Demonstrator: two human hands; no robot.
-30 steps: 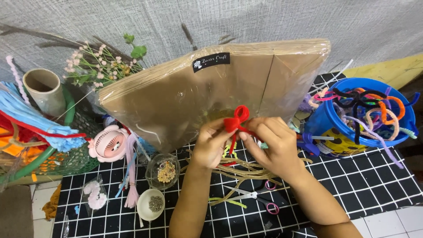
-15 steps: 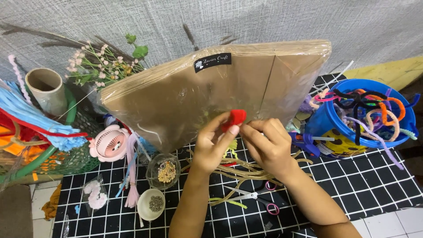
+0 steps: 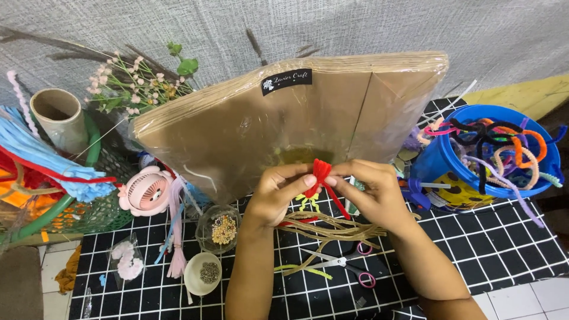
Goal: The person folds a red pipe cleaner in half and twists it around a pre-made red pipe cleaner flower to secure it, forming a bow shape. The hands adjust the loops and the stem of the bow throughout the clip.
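A red pipe cleaner (image 3: 323, 175) is pinched between the fingertips of both my hands, its top bent into a small folded bundle and a tail running down to the right. My left hand (image 3: 277, 195) grips it from the left, my right hand (image 3: 372, 194) from the right, both held above the black grid mat (image 3: 486, 249). Under my hands lie several tan pipe cleaners (image 3: 332, 228), a small yellow pipe-cleaner shape (image 3: 308, 204) and a pair of pink-handled scissors (image 3: 349, 266).
A plastic-wrapped stack of brown paper (image 3: 284, 124) stands just behind my hands. A blue bucket (image 3: 450, 160) of mixed pipe cleaners sits at right. At left are a pink handheld fan (image 3: 145, 191), a bead jar (image 3: 218, 228), a small bead bowl (image 3: 203, 274), a cardboard tube (image 3: 58, 118) and a flower sprig (image 3: 136, 77).
The red piece showed as a bow with open loops a second ago; now it is squeezed into a narrow upright bundle. Both hands have stayed in about the same place.
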